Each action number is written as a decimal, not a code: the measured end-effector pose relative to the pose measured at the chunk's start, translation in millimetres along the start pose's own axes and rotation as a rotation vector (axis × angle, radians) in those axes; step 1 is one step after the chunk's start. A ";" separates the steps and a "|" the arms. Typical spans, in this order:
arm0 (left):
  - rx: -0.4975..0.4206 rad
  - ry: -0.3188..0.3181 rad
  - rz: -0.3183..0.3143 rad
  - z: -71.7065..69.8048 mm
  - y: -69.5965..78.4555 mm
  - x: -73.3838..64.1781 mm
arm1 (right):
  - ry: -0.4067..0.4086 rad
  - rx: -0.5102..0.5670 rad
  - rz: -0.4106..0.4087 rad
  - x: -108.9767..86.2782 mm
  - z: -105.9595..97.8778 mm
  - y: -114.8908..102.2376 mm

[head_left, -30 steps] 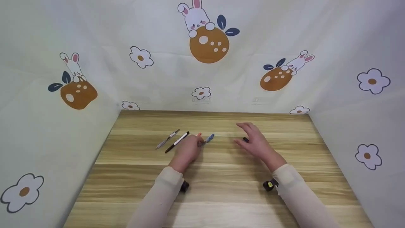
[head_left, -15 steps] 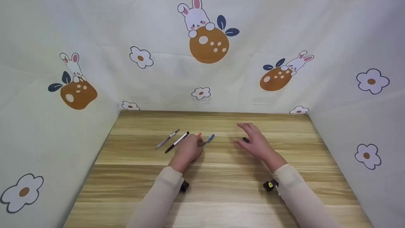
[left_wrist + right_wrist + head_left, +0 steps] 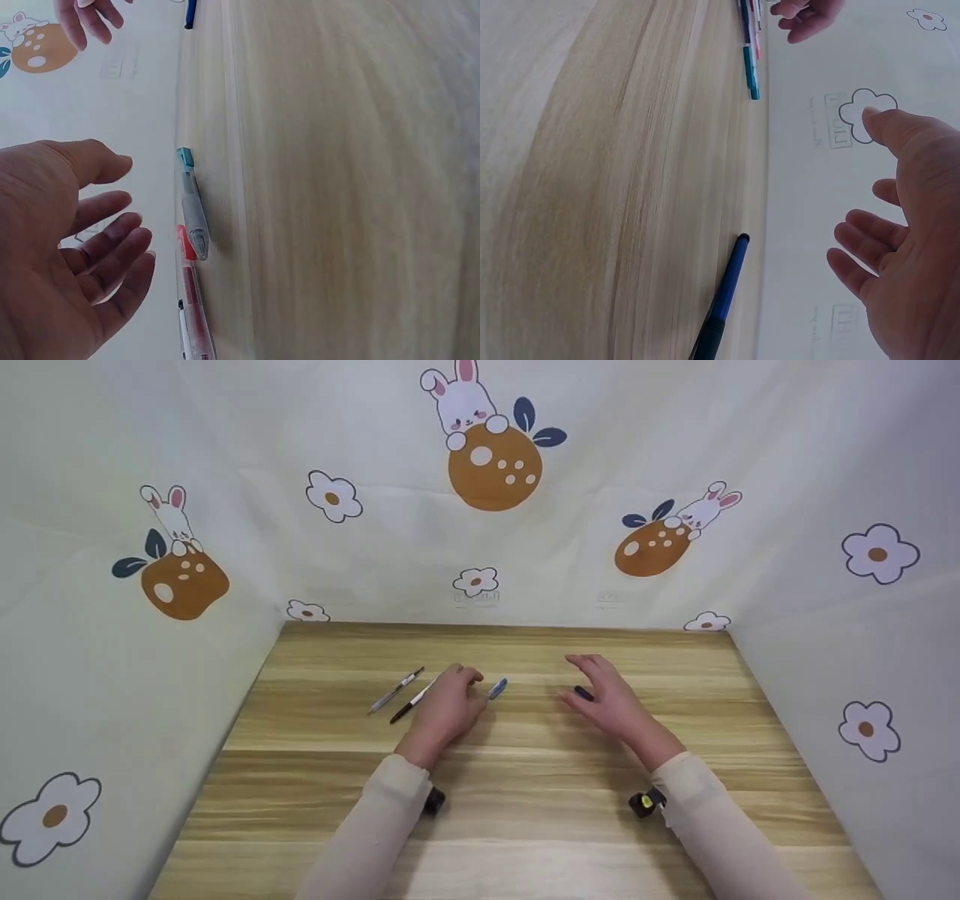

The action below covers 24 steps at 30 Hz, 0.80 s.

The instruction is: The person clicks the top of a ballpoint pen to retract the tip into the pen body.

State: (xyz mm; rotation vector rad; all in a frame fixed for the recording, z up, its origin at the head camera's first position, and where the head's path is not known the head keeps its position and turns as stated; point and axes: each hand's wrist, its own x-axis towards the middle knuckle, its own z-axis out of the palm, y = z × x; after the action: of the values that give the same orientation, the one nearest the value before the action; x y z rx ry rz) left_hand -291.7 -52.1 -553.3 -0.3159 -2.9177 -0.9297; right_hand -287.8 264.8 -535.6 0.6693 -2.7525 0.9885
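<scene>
My left hand (image 3: 448,705) hovers over the pens with its fingers loosely bent and nothing in them. Just right of it lies a clear pen with a blue-teal end (image 3: 498,688); its grey body (image 3: 194,217) shows in the left wrist view. Beside that pen is a red pen (image 3: 193,304), hidden under my hand in the head view. Partly covered by the same hand is a white and black pen (image 3: 411,709). My right hand (image 3: 611,701) is held with fingers spread, near a dark blue pen (image 3: 730,277) on the table, and it grips nothing.
A slim clear pen (image 3: 396,690) lies farthest left in the row. The wood-grain table (image 3: 525,825) meets a pale cloth backdrop (image 3: 390,555) with rabbit and flower prints at the back and both sides.
My left hand's fingers have come off the blue-ended pen and lifted, now covering the red pen's tip in the head view. My right hand has barely moved.
</scene>
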 end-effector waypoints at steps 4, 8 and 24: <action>-0.034 -0.003 0.038 -0.1 -0.3 0.6 | 0.006 0.020 0.008 -3.4 0.8 3.5; -0.050 -0.026 0.087 1.9 -2.1 0.8 | 0.021 0.029 0.008 -7.2 -0.3 6.1; -0.136 -0.138 0.202 7.6 4.8 -1.8 | 0.030 0.036 0.059 -27.0 -13.2 18.6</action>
State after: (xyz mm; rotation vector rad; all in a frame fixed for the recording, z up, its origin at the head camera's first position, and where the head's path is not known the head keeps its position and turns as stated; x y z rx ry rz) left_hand -288.9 -44.2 -557.0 -0.6955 -2.8764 -1.1158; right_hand -272.4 295.7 -543.4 0.5764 -2.7492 1.0536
